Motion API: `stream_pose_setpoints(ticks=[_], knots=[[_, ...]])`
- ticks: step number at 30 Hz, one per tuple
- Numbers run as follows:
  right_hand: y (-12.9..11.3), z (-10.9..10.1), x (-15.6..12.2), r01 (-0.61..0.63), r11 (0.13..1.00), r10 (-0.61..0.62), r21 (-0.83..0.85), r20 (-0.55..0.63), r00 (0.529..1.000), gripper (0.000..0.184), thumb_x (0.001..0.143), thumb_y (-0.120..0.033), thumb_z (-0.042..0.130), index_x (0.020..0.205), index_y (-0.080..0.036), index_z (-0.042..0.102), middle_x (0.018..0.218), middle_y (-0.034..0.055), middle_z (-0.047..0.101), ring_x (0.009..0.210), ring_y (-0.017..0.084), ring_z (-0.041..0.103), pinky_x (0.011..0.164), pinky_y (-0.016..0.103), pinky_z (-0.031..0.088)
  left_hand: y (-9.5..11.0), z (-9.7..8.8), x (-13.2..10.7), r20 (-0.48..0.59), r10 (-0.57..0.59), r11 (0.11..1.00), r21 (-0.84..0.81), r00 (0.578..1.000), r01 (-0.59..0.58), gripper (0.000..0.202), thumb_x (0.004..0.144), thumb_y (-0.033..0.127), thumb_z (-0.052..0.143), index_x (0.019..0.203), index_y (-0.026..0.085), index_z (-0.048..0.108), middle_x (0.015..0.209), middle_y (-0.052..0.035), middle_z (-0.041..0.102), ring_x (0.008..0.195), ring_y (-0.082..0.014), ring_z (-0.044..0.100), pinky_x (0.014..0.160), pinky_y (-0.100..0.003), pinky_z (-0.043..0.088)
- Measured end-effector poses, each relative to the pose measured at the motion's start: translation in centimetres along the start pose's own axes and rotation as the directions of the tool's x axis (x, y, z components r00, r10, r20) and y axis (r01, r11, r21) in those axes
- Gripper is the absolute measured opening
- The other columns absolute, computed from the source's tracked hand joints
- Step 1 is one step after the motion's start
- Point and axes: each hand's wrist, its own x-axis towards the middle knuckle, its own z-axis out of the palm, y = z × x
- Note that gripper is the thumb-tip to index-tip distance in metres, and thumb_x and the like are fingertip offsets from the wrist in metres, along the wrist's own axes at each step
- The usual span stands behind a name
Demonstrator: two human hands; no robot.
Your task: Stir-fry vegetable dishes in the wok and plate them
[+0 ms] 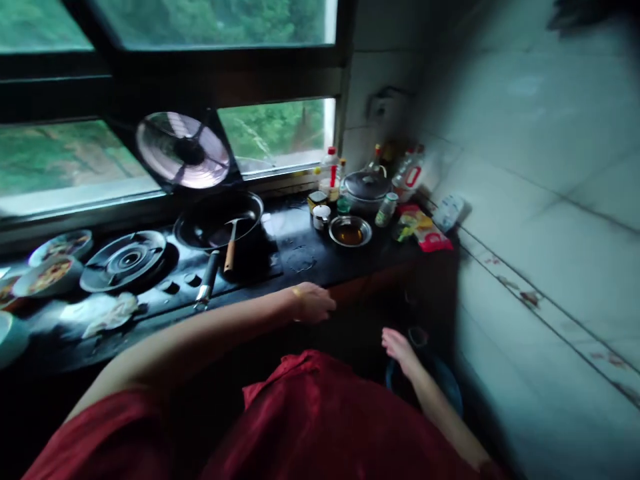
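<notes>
My left hand (pixel 313 303) lies on the front edge of the dark counter (pixel 300 267), fingers curled over the edge, with a thin gold bracelet on the wrist. It is just right of the wok's handle (pixel 207 281). The black wok (pixel 219 221) stands on the stove with a wooden-handled spatula (pixel 231 245) in it. My right hand (pixel 397 347) hangs below the counter in the dark gap, fingers loose and apart, holding nothing. It is above a round blue container (pixel 445 380) on the floor. My red clothing fills the bottom of the view.
A bare gas burner (pixel 125 259) is left of the wok, and plates of food (pixel 50 273) stand at the far left. A steel bowl of brown sauce (pixel 350 232), a lidded pot (pixel 367 187), bottles (pixel 330 170) and a red packet (pixel 426 235) crowd the right end. A tiled wall (pixel 540 200) closes the right.
</notes>
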Motion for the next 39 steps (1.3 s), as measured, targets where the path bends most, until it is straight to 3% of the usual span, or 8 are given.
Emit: stream_pose_setpoints(ticks=[4, 8, 12, 17, 23, 29, 35, 39], knots=[[0.9, -3.6, 4.5, -0.084, 0.994, 0.094, 0.065, -0.181, 0.979, 0.032, 0.092, -0.028, 0.048, 0.115, -0.016, 0.066, 0.103, 0.01, 0.071, 0.091, 0.02, 0.07, 0.077, 0.033, 0.057, -4.3, 2.1, -1.0, 0.044, -0.049, 0.998, -0.022, 0.998, 0.05, 0.04, 0.082, 0.024, 0.053, 0.119, 0.025, 0.068, 0.116, -0.0075, 0.07, 0.102, -0.0231, 0.067, 0.094, -0.032, 0.049], [-0.6, -9.2, 9.1, -0.041, 0.999, 0.031, -0.026, -0.313, 0.949, 0.036, 0.088, -0.027, 0.05, 0.117, -0.016, 0.066, 0.117, 0.0106, 0.069, 0.106, 0.018, 0.066, 0.095, 0.029, 0.05, -6.1, 3.6, 1.3, 0.049, -0.013, 0.992, -0.123, 0.999, 0.019, 0.043, 0.089, 0.026, 0.045, 0.129, 0.023, 0.061, 0.127, -0.0081, 0.065, 0.112, -0.0223, 0.063, 0.099, -0.033, 0.046], [-3.4, -14.1, 14.8, -0.05, 0.979, -0.03, -0.196, -0.386, 0.922, 0.036, 0.089, -0.026, 0.049, 0.119, -0.016, 0.065, 0.121, 0.0098, 0.068, 0.11, 0.018, 0.064, 0.1, 0.028, 0.046, -7.2, 3.3, 6.4, -0.088, -0.007, 0.975, -0.221, 0.996, -0.012, 0.043, 0.09, 0.026, 0.045, 0.131, 0.021, 0.058, 0.129, -0.0089, 0.062, 0.113, -0.0209, 0.062, 0.101, -0.033, 0.046], [-6.5, -19.9, 24.4, -0.143, 0.891, -0.068, -0.431, -0.438, 0.896, 0.037, 0.09, -0.024, 0.045, 0.12, -0.012, 0.064, 0.12, 0.0155, 0.067, 0.112, 0.026, 0.061, 0.099, 0.036, 0.044, -8.6, 1.4, 16.7, -0.299, 0.041, 0.937, -0.319, 0.953, -0.141, 0.051, 0.088, 0.028, 0.054, 0.138, 0.018, 0.05, 0.135, -0.0123, 0.058, 0.123, -0.0238, 0.056, 0.106, -0.039, 0.045], [-8.4, -24.0, 33.4, -0.126, 0.732, -0.126, -0.67, -0.315, 0.941, 0.05, 0.089, -0.02, 0.048, 0.138, -0.012, 0.051, 0.143, 0.0181, 0.047, 0.123, 0.03, 0.051, 0.104, 0.037, 0.038, -7.8, -0.8, 29.9, -0.417, 0.016, 0.848, -0.476, 0.909, -0.233, 0.072, 0.081, 0.032, 0.064, 0.145, 0.012, 0.036, 0.147, -0.0203, 0.044, 0.137, -0.0297, 0.042, 0.114, -0.048, 0.036], [-8.7, -26.1, 39.4, 0.007, 0.582, -0.134, -0.813, -0.088, 0.987, 0.065, 0.084, -0.022, 0.06, 0.146, -0.019, 0.041, 0.159, 0.0152, 0.021, 0.136, 0.037, 0.033, 0.107, 0.044, 0.035, -6.5, -1.6, 38.8, -0.456, -0.074, 0.77, -0.591, 0.887, -0.24, 0.095, 0.074, 0.034, 0.072, 0.15, 0.009, 0.022, 0.153, -0.0258, 0.03, 0.144, -0.0334, 0.028, 0.118, -0.052, 0.028], [-8.2, -28.3, 43.7, 0.191, 0.467, -0.093, -0.863, 0.166, 0.982, 0.07, 0.079, -0.025, 0.069, 0.144, -0.02, 0.044, 0.138, 0.0187, 0.049, 0.118, 0.033, 0.053, 0.098, 0.04, 0.042, -5.8, -1.9, 45.4, -0.498, -0.227, 0.75, -0.637, 0.837, -0.176, 0.111, 0.063, 0.035, 0.082, 0.149, 0.004, 0.02, 0.154, -0.0285, 0.026, 0.146, -0.034, 0.023, 0.12, -0.047, 0.024], [-9.6, -31.2, 42.8, 0.288, 0.416, -0.164, -0.863, 0.24, 0.957, 0.069, 0.08, -0.033, 0.066, 0.143, -0.015, 0.043, 0.128, 0.0196, 0.054, 0.111, 0.032, 0.057, 0.095, 0.041, 0.045, -5.5, -2.1, 47.6, -0.487, -0.346, 0.704, -0.7, 0.802, -0.121, 0.113, 0.061, 0.041, 0.083, 0.15, 0.009, 0.02, 0.153, -0.0262, 0.03, 0.144, -0.0347, 0.028, 0.117, -0.051, 0.025]])
